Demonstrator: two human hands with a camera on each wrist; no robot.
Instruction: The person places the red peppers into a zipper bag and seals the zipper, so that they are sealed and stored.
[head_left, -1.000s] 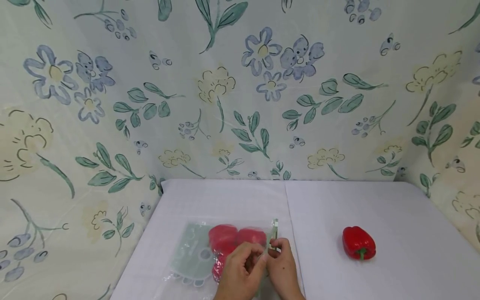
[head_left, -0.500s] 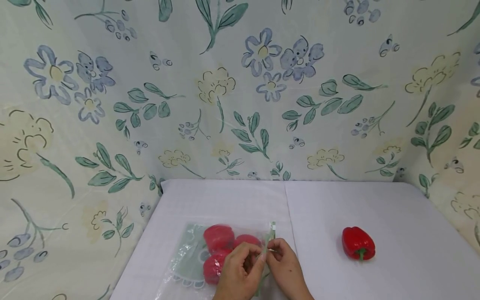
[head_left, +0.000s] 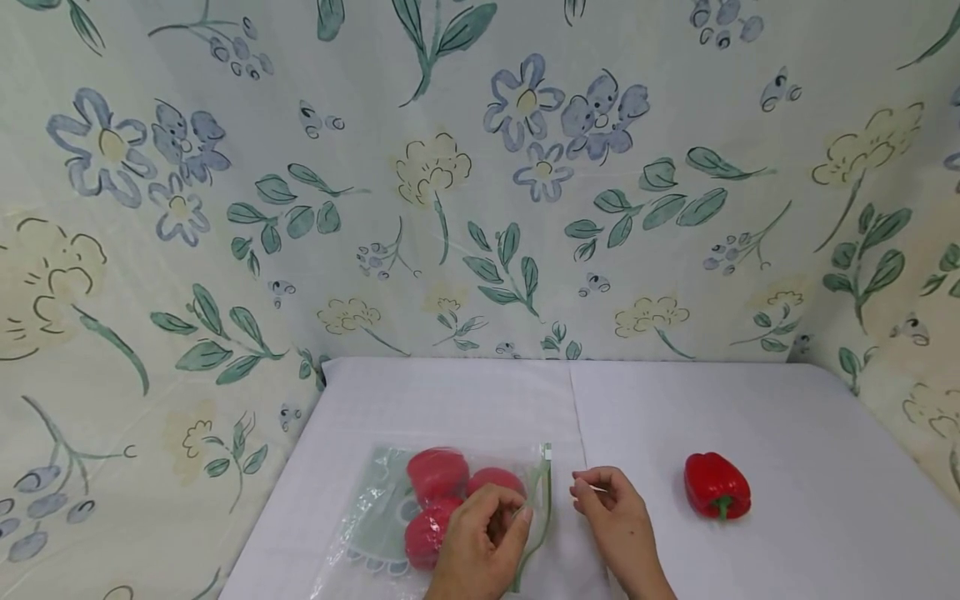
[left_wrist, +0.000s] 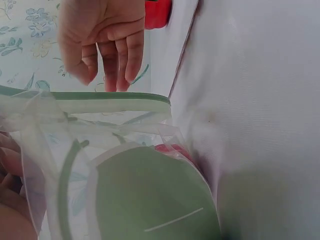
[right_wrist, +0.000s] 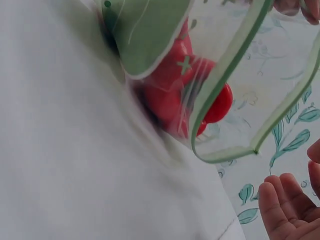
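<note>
A clear zip bag [head_left: 375, 492] with a pale green print lies at the table's left half, its green zip edge [head_left: 548, 500] facing right. Several red peppers [head_left: 437, 475] show through the plastic. My left hand [head_left: 483, 542] pinches the bag near its mouth; in the left wrist view its fingers [left_wrist: 12, 175] are partly behind the plastic. To the right of the zip edge, apart from it, my right hand [head_left: 618, 517] is loosely bent and holds nothing. The right wrist view shows the two green strips [right_wrist: 220, 85] of the mouth spread apart, with peppers inside.
One loose red bell pepper [head_left: 716, 486] lies on the white tablecloth [head_left: 675, 408] to the right of my right hand, stem toward me. A flowered curtain [head_left: 480, 208] hangs behind the table and along both sides.
My right hand has let go of the zip edge and moved right, away from the bag. The left hand keeps its hold. The peppers in the bag have shifted slightly left.
</note>
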